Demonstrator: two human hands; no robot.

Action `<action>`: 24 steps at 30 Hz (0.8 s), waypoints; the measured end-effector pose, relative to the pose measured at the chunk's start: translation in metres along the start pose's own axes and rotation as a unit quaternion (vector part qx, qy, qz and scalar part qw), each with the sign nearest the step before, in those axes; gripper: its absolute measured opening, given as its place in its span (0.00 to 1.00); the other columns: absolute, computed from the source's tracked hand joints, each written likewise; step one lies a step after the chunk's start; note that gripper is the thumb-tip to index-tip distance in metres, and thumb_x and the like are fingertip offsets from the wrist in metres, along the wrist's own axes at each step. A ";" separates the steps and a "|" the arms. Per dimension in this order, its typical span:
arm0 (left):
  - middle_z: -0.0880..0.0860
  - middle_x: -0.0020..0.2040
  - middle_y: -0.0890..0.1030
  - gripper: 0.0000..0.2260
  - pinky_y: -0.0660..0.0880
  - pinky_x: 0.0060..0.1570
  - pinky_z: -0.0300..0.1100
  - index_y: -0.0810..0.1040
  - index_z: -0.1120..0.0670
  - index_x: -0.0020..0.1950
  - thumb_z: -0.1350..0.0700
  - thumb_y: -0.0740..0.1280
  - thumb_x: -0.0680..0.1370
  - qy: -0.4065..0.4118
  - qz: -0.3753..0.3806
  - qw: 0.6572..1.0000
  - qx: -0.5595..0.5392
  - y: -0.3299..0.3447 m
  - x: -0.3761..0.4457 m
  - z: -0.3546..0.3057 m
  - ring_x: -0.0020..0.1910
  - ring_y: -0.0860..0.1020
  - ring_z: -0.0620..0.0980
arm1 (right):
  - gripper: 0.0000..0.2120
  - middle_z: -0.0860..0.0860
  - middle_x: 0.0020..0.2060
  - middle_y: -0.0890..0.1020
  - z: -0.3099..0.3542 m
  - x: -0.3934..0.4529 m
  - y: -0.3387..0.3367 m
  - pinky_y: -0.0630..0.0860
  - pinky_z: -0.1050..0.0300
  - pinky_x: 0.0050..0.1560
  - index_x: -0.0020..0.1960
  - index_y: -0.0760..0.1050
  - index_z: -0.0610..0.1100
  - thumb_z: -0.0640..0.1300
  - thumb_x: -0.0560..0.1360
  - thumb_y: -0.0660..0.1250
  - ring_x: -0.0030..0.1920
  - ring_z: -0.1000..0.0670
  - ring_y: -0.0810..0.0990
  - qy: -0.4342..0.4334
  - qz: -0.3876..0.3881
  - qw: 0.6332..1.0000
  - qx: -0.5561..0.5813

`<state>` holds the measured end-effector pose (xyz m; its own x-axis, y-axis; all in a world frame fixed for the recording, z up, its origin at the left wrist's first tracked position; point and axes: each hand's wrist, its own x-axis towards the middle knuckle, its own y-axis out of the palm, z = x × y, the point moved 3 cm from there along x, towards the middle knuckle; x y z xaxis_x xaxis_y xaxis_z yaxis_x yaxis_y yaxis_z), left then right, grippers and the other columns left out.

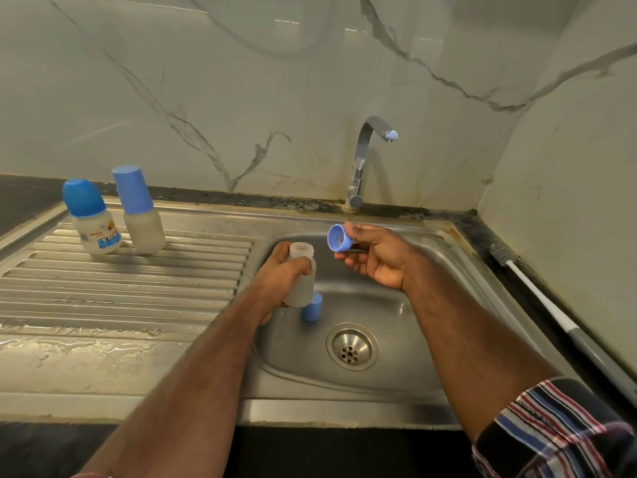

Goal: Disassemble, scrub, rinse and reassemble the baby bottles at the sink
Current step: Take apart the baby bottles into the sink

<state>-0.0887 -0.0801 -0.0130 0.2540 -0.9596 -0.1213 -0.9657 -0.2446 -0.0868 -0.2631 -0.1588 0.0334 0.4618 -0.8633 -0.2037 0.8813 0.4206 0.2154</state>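
You stand at the steel sink (pixel 448 257), whose ribbed draining surface (pixel 120 288) lies wet to your left, and you are early in the job. The tap (pixel 362 160) shows no running water, and the long bottle brush (pixel 537 291) lies untouched on the dark ledge to the right of the basin, so scrubbing and rinsing look not yet begun.

Two bottles wait on the draining surface, both capped and whole: the printed bottle (pixel 94 222) and, just beside it, the plain bottle (pixel 141 215). Both are left to take apart.

The third is half undone. Your left hand (pixel 279 277) has its fingers wrapped round the open bottle body (pixel 301 270), held over the basin's left side with its neck bare. Your right hand (pixel 375 257) pinches the blue screw ring (pixel 339 238) between thumb and fingers, just apart from the neck. A blue cap (pixel 312 307) lies in the basin below the body.

The printed bottle carries a cartoon car and small red lettering, too small to read.
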 end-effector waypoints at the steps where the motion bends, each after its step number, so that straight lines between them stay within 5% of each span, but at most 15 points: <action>1: 0.53 0.54 0.79 0.13 0.78 0.42 0.48 0.74 0.45 0.60 0.56 0.67 0.77 0.003 -0.004 1.000 -0.003 0.000 0.001 0.000 0.49 0.77 0.54 | 0.09 0.40 0.48 0.85 0.000 0.000 -0.002 0.82 0.58 0.40 0.57 0.79 0.41 0.43 0.78 0.69 0.46 0.43 0.85 -0.001 0.001 1.000 0.001; 11: 0.51 0.50 0.79 0.14 0.73 0.39 0.41 0.76 0.48 0.60 0.59 0.70 0.76 0.060 -0.009 0.998 0.014 0.005 -0.007 -0.008 0.44 0.76 0.47 | 0.17 0.37 0.60 0.81 -0.007 -0.002 -0.010 0.83 0.48 0.52 0.64 0.77 0.38 0.28 0.78 0.63 0.57 0.39 0.83 0.000 0.061 0.997 0.049; 16: 0.46 0.53 0.84 0.16 0.79 0.52 0.39 0.80 0.48 0.61 0.50 0.77 0.74 0.137 -0.020 0.988 0.061 0.007 -0.013 -0.013 0.51 0.82 0.42 | 0.12 0.42 0.52 0.85 -0.006 -0.002 -0.004 0.84 0.52 0.50 0.56 0.80 0.39 0.28 0.76 0.67 0.49 0.46 0.86 -0.031 0.011 0.999 -0.025; 20: 0.43 0.48 0.84 0.12 0.76 0.44 0.28 0.80 0.42 0.55 0.52 0.77 0.75 0.150 -0.038 0.987 0.050 0.004 -0.013 -0.016 0.45 0.81 0.32 | 0.10 0.42 0.46 0.86 -0.004 0.000 0.003 0.84 0.53 0.50 0.51 0.81 0.36 0.27 0.74 0.69 0.48 0.45 0.86 -0.045 -0.018 0.997 -0.066; 24: 0.45 0.48 0.85 0.14 0.76 0.41 0.29 0.82 0.47 0.56 0.52 0.78 0.73 0.127 -0.043 0.991 0.017 0.000 -0.011 -0.014 0.45 0.82 0.38 | 0.08 0.43 0.42 0.87 0.000 0.000 0.013 0.84 0.54 0.47 0.49 0.82 0.38 0.29 0.72 0.72 0.45 0.47 0.86 -0.063 -0.024 0.990 -0.123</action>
<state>-0.0917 -0.0717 0.0025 0.3091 -0.9407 0.1396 -0.9378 -0.3259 -0.1196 -0.2517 -0.1531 0.0358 0.4158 -0.9056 -0.0833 0.9070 0.4197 -0.0347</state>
